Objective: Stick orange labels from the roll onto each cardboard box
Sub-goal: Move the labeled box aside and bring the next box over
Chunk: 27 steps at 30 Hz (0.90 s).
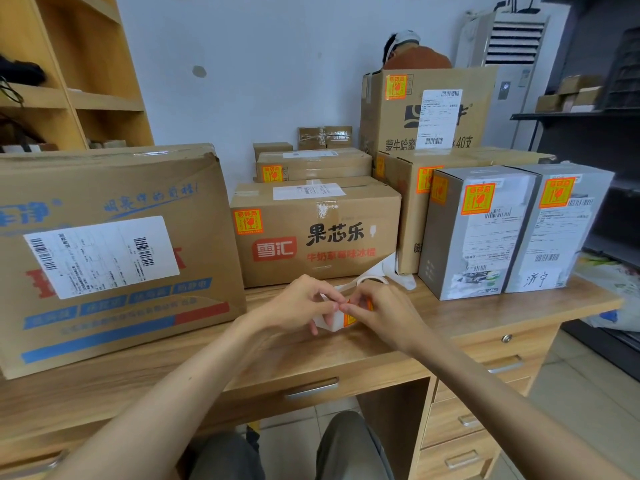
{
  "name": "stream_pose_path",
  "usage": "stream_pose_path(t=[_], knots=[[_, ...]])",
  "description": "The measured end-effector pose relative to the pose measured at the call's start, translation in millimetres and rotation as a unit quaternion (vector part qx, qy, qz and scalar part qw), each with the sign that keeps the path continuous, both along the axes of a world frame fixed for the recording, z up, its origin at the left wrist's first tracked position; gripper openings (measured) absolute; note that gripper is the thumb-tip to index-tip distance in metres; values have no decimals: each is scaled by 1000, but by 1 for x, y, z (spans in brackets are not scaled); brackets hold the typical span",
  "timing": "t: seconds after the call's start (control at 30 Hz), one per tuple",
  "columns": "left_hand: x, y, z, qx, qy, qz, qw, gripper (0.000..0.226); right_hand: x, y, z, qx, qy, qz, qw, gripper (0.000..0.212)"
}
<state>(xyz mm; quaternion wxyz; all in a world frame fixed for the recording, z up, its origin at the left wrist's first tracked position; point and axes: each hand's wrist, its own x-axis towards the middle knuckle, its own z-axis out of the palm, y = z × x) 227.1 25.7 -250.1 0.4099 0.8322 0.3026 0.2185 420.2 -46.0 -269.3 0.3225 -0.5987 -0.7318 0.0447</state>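
Two grey-trousered knees [349, 445] sit lowest in view, under the edge of the light wooden desk [485, 317]. Above them both bare forearms reach forward and meet over the desk front. The left hand [298, 306] has its fingers curled, thumb and forefinger pinched on the white backing strip [329, 320] of the label roll. The right hand [381, 313] is likewise curled, its fingertips [346, 307] nipping the edge of an orange square label [350, 318] on that strip, touching the left hand's fingers. The white roll of backing paper [372, 280] lies on the desk just behind the hands.

To the left stands a large brown cardboard box with blue print [114, 251]; no orange label shows on its front. Straight behind the roll is a brown carton with a red logo [318, 233], labelled at its upper left corner. To the right stand two tall grey boxes [512, 233], each carrying an orange label, with more labelled brown cartons stacked behind.
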Motion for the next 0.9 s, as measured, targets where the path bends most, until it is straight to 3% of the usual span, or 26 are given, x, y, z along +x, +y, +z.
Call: stream_pose_path(t=[0.9], knots=[[4, 0, -3, 41, 6, 31, 999, 16, 1, -6, 2, -3, 5, -21, 1000, 23]])
